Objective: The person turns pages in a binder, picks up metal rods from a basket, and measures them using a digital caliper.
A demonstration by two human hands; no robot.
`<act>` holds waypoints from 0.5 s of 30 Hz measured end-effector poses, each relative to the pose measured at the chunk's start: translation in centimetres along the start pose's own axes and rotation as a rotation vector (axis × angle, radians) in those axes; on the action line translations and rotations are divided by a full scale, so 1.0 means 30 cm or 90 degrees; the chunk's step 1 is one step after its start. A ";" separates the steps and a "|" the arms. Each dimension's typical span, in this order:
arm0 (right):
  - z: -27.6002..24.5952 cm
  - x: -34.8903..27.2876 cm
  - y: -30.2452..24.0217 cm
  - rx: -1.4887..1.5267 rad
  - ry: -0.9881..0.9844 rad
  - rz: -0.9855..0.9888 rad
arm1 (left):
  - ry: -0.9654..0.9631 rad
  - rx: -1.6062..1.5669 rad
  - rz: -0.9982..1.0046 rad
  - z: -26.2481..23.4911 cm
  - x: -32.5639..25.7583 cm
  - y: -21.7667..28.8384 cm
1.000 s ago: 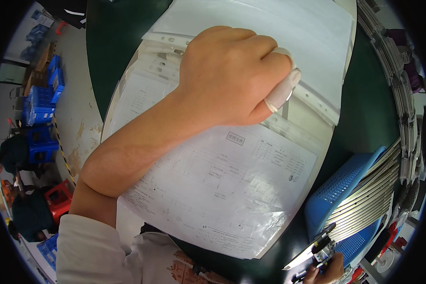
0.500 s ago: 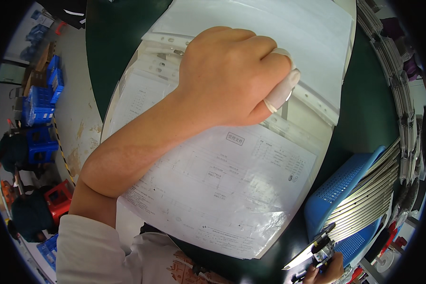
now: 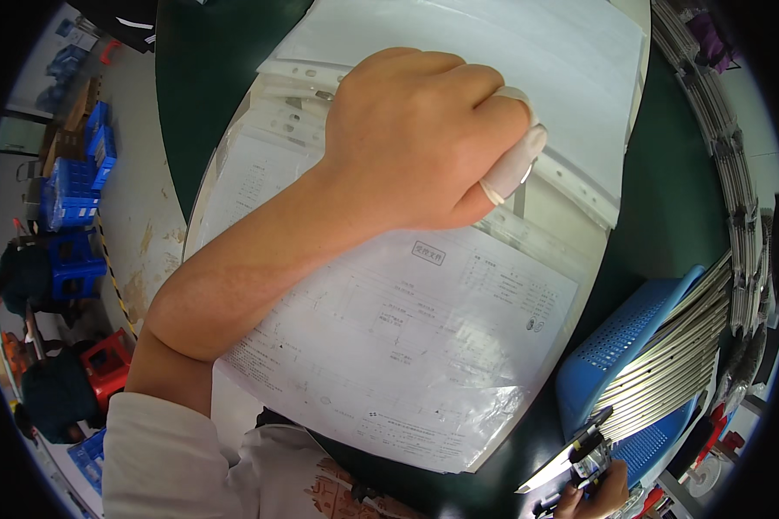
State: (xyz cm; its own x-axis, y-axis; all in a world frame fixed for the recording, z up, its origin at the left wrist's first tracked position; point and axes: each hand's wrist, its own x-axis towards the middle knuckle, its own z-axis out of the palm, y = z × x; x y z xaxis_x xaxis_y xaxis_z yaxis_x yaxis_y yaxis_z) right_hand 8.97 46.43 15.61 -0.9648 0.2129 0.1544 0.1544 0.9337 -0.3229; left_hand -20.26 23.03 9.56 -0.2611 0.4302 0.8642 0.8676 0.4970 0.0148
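My left hand [image 3: 424, 138] is a fist over the middle of an open ring binder [image 3: 584, 251], knuckles up. Pale finger cots cover the thumb and forefinger; whatever the fingers enclose is hidden beneath. Under my forearm lies a printed sheet in a clear punched sleeve [image 3: 389, 346], with light glaring off its lower corner. Blank-looking white sheets [image 3: 528, 60] in another sleeve spread beyond the fist. At the lower right edge, my right hand [image 3: 604, 497] grips a black-and-silver caliper-like tool [image 3: 589, 463], its pointed metal part toward the binder.
Beside the tool stands a blue perforated basket [image 3: 623, 337] filled with thin metal strips [image 3: 666, 381]. Bundles of similar strips [image 3: 736, 199] line the right edge of the dark green table [image 3: 182, 112]. Off to the left are blue crates [image 3: 74, 190], a red stool [image 3: 108, 368] and seated people.
Both hands and the binder stay practically where they were. Purple shapes at the far upper right have shifted, with one lower patch gone from sight.
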 end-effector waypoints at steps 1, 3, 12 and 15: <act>-0.001 0.000 -0.003 0.006 -0.005 0.008 | 0.005 -0.001 0.001 0.000 0.000 0.000; 0.001 -0.009 -0.002 0.000 -0.003 0.011 | -0.001 -0.002 -0.001 -0.002 -0.004 0.000; 0.009 -0.001 0.021 -0.057 0.004 0.025 | 0.036 0.070 0.110 0.018 0.028 -0.052; -0.001 -0.005 0.029 -0.063 -0.007 0.036 | 0.188 0.061 0.252 0.062 0.042 -0.049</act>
State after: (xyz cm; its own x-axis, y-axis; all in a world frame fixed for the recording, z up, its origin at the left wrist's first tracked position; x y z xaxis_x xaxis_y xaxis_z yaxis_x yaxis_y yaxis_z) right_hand 9.27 47.22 15.33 -0.9562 0.2629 0.1287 0.2279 0.9446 -0.2362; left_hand -22.65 24.24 9.69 0.2230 0.3753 0.8997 0.8299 0.4111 -0.3772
